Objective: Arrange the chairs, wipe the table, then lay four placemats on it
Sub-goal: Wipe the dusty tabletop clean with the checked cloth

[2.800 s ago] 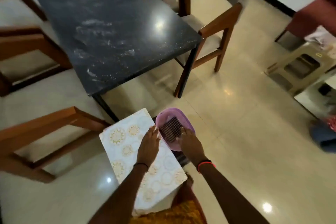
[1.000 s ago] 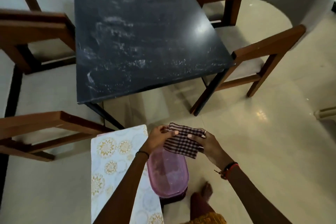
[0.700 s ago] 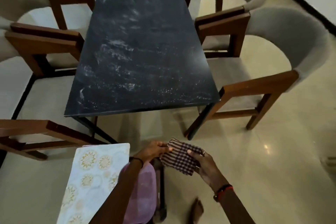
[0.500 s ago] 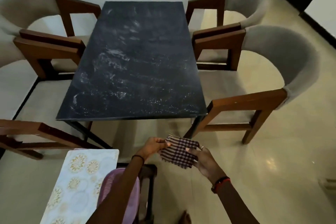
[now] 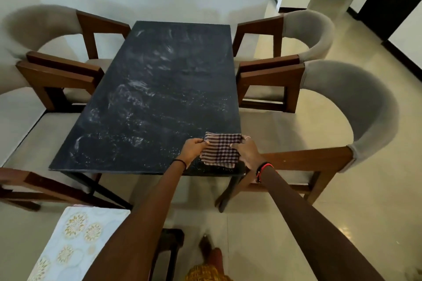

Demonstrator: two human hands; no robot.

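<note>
Checked cloth (image 5: 220, 151), folded small, held over the near right corner of the dark table (image 5: 159, 70); we cannot tell whether it rests on the surface or hangs just above it. Our left hand (image 5: 194, 149) pinches its left edge with curled fingers. Our right hand (image 5: 245, 153), a ring (image 5: 247, 137) on one finger, grips its right edge with the thumb on top. Neither hand holds anything else. White smears (image 5: 134, 89) and specks cover most of the tabletop, from far edge to near edge, so we judge the wiping not yet begun. Four armchairs (image 5: 308, 32) stand two to each long side, the near right chair (image 5: 356, 107) close against the corner where the cloth is. Patterned placemats (image 5: 77, 242) lie off the table, below its near left corner. Risks from here, as we judge them: strokes driven toward the long edges would push the residue onto the pale chair seats (image 5: 292, 130) just beside the table. A cloth this small, once loaded, would smear rather than lift. Mats laid over an unwiped patch would trap the grit beneath them.
</note>
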